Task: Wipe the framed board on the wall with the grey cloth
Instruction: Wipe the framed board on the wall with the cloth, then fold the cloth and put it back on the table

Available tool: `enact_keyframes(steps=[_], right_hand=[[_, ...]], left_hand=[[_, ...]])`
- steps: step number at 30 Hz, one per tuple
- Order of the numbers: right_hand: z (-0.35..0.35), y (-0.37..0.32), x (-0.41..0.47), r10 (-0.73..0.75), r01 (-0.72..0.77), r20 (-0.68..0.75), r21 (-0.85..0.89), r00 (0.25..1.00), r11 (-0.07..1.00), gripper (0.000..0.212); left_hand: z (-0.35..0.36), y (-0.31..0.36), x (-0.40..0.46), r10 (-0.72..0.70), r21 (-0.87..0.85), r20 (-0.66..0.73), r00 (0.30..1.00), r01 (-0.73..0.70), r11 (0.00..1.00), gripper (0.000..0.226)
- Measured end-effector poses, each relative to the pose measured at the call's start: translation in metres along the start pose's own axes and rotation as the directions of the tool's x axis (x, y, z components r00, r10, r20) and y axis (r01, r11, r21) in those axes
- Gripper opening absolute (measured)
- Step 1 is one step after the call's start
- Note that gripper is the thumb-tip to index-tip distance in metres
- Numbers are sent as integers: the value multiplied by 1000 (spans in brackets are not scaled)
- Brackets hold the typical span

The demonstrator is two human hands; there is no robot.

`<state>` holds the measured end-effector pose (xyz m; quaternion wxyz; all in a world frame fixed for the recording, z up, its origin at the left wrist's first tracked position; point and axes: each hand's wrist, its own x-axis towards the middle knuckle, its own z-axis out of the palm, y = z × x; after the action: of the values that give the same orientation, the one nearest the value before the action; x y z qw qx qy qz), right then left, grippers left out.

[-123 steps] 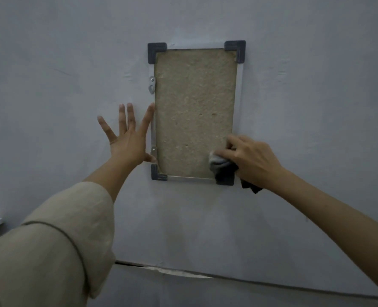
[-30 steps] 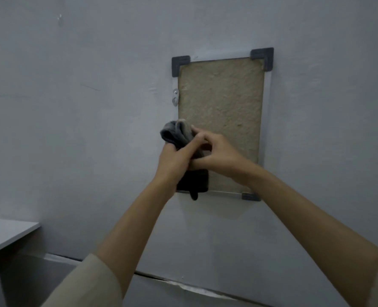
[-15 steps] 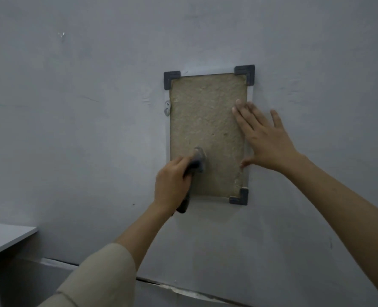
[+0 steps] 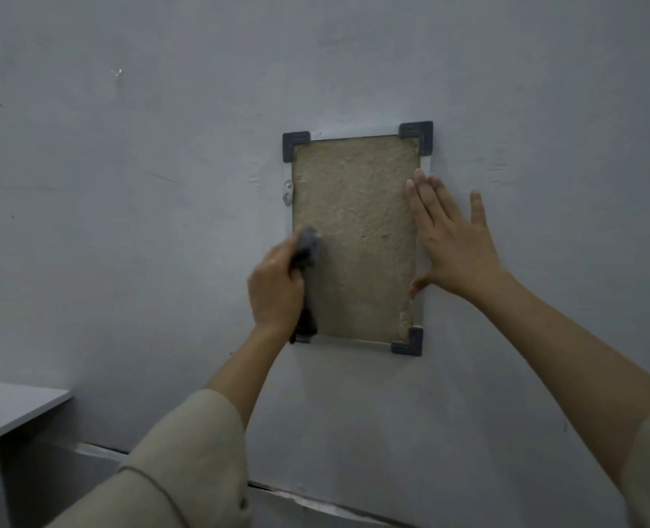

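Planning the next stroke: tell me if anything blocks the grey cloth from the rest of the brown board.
Nothing visible does. The left hand presses the grey cloth on the brown framed board; the flat right hand covers only its right edge.

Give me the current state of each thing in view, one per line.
framed board: on the wall, upright.
grey cloth: bunched, against the board's left side.
left hand: grips the cloth.
right hand: flat, fingers straight, on the board's right edge.

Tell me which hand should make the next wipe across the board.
Left. The left hand already grips the grey cloth against the framed board, while the right hand lies flat, bracing its right edge.
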<state>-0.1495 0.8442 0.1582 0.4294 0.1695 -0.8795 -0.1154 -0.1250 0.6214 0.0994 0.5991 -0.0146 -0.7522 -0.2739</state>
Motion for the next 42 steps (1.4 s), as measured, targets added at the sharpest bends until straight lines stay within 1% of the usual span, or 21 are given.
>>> enact_keyframes(steps=[1, 2, 3, 4, 6, 8, 9, 11, 12, 13, 16, 19, 23, 25, 26, 28, 30, 31, 34, 38, 42], right_hand=[[0, 0, 0, 0, 0, 1, 0, 1000, 1000, 146], [1, 0, 0, -2, 2, 3, 2, 1000, 1000, 146], [0, -1, 0, -1, 1, 7, 2, 1000, 1000, 145], [0, -1, 0, 1, -1, 10, 2, 1000, 1000, 145], [1, -1, 1, 5, -5, 12, 0, 1000, 1000, 145], [2, 0, 1, 7, -7, 17, -7, 1000, 1000, 145], [2, 1, 1, 8, -8, 17, -6, 1000, 1000, 145], [2, 0, 1, 13, -13, 15, 6, 1000, 1000, 146], [2, 0, 0, 17, -17, 14, 12, 1000, 1000, 146], [1, -1, 0, 21, -21, 13, 11, 1000, 1000, 145], [0, -4, 0, 37, -37, 23, 2, 999, 999, 145], [-3, -7, -1, 53, -53, 32, -7, 998, 999, 141], [-2, -30, -14, -10, 9, -89, -12, 996, 1000, 106], [-1, -53, -25, -57, 88, -168, 182, 984, 979, 75], [-1, -68, -30, -47, 113, -181, 375, 982, 920, 58], [-3, -100, -37, -1, 67, -87, 762, 996, 645, 41], [-7, -128, -40, 49, 1, -23, 918, 999, 396, 36], [-8, -139, -40, 80, -11, -16, 942, 997, 336, 36], [-9, -165, -40, 106, 23, -60, 948, 993, 317, 37], [-8, -187, -35, -35, 20, -10, 956, 999, 292, 37], [-12, -210, -28, -258, -137, 169, 981, 951, 136, 27]], left_hand=[[-1, 0, 5, -137, -8, -78, 988, 137, 991, 54], [-1, 4, 5, -179, 12, -103, 978, 181, 983, 54], [0, 8, 3, -119, 49, -68, 991, 123, 991, 54], [3, 12, -4, 8, 72, 8, 1000, -9, 997, 55], [4, 13, -18, 286, 64, 171, 943, -300, 952, 57], [-2, 7, -16, 415, 43, 222, 882, -434, 900, 57], [-4, 3, -9, 376, 38, 184, 908, -389, 921, 57], [-8, -1, 1, 134, 25, 34, 990, -135, 991, 54], [-8, 0, 3, 54, 22, 4, 999, -54, 998, 54], [-8, 3, 1, 57, 33, 28, 998, -58, 998, 54], [-6, 4, -9, 250, 8, 265, 931, -262, 965, 56], [-15, 1, -8, 212, -55, 405, 889, -207, 977, 53], [-27, 3, -10, 27, -178, 350, 936, 38, 983, 35], [-34, 6, -11, -95, -253, 338, 936, 188, 949, 28], [-38, 8, -12, -159, -289, 339, 927, 264, 920, 27], [-47, 13, -14, -274, -375, 349, 896, 402, 836, 23], [-57, 15, -18, -367, -432, 375, 851, 511, 743, 19], [-63, 14, -20, -406, -441, 391, 826, 555, 705, 17], [-80, 6, -23, -469, -455, 465, 751, 657, 601, 16], [-105, -10, -28, -445, -509, 579, 683, 730, 457, 22], [-124, -36, -36, -481, -464, 554, 680, 732, 499, 27]])
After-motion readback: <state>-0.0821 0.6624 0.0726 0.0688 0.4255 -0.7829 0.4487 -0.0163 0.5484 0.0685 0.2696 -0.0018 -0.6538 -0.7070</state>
